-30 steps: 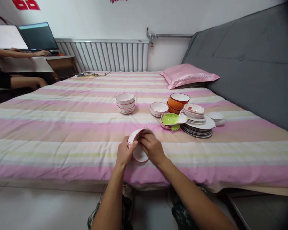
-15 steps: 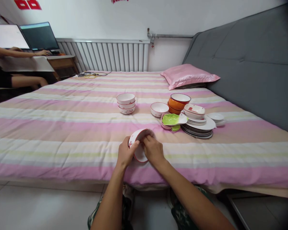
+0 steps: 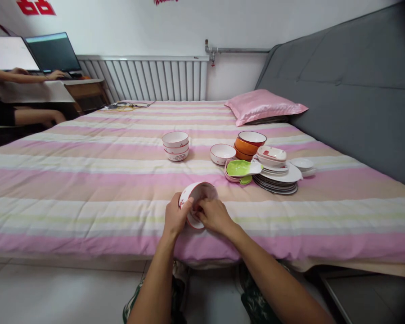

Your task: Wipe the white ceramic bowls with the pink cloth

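Note:
Both my hands hold one white bowl with a red rim and red flower print [image 3: 200, 192] just above the near part of the striped bed cover [image 3: 87, 180]. My left hand [image 3: 176, 217] grips its left side, thumb on the rim. My right hand [image 3: 215, 215] is at the bowl's right and lower side, fingers curled against it. The bowl's mouth is tilted up and away from me. Its lower half is hidden by my fingers.
A stack of three matching bowls [image 3: 176, 145] stands mid-bed. Right of it are a single bowl [image 3: 223, 153], orange bowls [image 3: 249, 144], a green leaf dish [image 3: 242, 169], stacked plates [image 3: 277, 177], a pink pillow [image 3: 263, 105]. Another person [image 3: 20, 96] sits at a desk far left.
The bowl has turned in my hands, so its mouth now faces more upward and its inside shows. My right hand has slid from the top rim down to the lower side.

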### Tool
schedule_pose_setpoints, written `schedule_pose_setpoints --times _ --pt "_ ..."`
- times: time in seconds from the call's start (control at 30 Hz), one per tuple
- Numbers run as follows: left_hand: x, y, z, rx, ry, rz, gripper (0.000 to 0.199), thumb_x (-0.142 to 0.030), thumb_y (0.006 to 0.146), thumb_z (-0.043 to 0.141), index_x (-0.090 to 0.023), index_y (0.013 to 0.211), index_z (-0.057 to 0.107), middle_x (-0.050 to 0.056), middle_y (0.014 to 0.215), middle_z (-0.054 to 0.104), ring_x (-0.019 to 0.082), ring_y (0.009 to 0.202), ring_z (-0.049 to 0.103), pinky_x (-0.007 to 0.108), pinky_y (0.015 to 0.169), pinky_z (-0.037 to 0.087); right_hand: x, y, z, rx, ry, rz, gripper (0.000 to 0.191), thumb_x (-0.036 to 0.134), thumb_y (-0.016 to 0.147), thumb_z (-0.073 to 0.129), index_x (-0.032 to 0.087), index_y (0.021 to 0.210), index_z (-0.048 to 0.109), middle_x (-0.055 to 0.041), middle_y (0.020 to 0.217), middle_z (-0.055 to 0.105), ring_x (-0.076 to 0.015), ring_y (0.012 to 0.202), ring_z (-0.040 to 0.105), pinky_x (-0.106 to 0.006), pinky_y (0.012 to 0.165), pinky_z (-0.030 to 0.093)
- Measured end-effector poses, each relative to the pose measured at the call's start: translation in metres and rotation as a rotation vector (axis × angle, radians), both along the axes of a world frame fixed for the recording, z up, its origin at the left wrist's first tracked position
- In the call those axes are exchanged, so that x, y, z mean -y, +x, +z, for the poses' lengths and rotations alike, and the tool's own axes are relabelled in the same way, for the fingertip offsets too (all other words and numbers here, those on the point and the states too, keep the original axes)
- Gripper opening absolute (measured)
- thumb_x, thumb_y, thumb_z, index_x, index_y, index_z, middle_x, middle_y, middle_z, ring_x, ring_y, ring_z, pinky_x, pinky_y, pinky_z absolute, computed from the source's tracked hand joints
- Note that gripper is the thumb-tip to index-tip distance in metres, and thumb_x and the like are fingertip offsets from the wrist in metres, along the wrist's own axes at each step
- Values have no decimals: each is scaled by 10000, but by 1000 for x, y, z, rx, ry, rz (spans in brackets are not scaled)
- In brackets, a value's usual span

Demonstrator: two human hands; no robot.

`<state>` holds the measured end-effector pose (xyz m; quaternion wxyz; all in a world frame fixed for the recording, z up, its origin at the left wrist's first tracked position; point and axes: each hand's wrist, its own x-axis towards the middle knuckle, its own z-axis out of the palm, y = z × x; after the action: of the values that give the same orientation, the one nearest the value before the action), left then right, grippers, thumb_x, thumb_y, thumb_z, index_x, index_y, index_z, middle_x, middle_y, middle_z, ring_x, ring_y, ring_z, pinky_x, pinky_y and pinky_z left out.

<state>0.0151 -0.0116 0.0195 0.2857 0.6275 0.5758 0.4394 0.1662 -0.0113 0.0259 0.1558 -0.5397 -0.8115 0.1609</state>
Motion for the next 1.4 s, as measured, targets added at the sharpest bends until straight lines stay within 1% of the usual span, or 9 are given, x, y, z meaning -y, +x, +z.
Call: schedule_pose_setpoints --times 0.2,0.37,0.47,0.6,0.7,0.8,0.9,1.2,1.4 --pt "-1 0 1 19 7 0 414 -546 800 456 -158 861 586 23 752 600 186 711 545 286 652 402 2 6 3 -183 -90 154 123 225 820 546 168 879 636 -49 865 695 -164 752 615 -248 627 349" --pt "2 0 3 20 16 3 422 -554 802 447 -161 869 584 20 743 602 187 705 546 282 650 404 3 6 -1 -565 -165 153 77 231 806 535 168 798 580 -14 747 631 -130 658 556 -233 599 366" --pt "3 0 4 4 23 -3 433 -554 805 443 -158 898 592 29 772 614 189 715 549 276 642 399 -1 4 -2 -949 -227 22 82 261 768 549 181 788 543 14 695 588 -115 626 538 -220 574 392" --pt "5 1 6 -50 46 -9 447 -554 806 443 -153 931 596 31 774 615 182 696 543 271 619 390 -5 4 4 -1475 -335 -306 233 341 691 643 192 825 523 67 591 535 -70 478 481 -178 470 365" --pt "7 3 8 -72 62 -12 460 -562 802 445 -154 959 590 37 796 626 187 713 557 272 632 398 -5 4 6 -1704 -385 -453 284 291 615 721 191 796 528 41 670 599 -84 576 581 -194 560 464" --pt "8 6 10 -90 57 9 483 -571 804 434 -149 974 595 50 814 644 197 726 577 277 638 402 -3 3 5 -1820 -428 -464 242 220 603 726 187 749 536 16 749 635 -109 725 637 -231 712 521" --pt "9 10 13 -109 58 20 506 -584 803 434 -150 1011 590 61 854 661 212 759 597 291 660 412 -2 1 3 -1896 -441 -494 174 168 630 679 190 745 551 14 778 642 -108 786 641 -223 776 523" --pt "13 17 16 -220 105 1 590 -647 772 435 -136 1042 553 98 898 651 243 792 604 323 677 430 1 -7 14 -2001 -485 -448 147 127 660 661 179 781 594 25 797 626 -80 770 619 -169 773 513" --pt "14 18 16 -231 125 -30 605 -660 752 451 -142 1053 537 105 922 656 254 810 609 324 667 431 11 -20 19 -1955 -455 -411 188 195 638 705 186 780 582 30 788 626 -89 740 610 -199 748 509"
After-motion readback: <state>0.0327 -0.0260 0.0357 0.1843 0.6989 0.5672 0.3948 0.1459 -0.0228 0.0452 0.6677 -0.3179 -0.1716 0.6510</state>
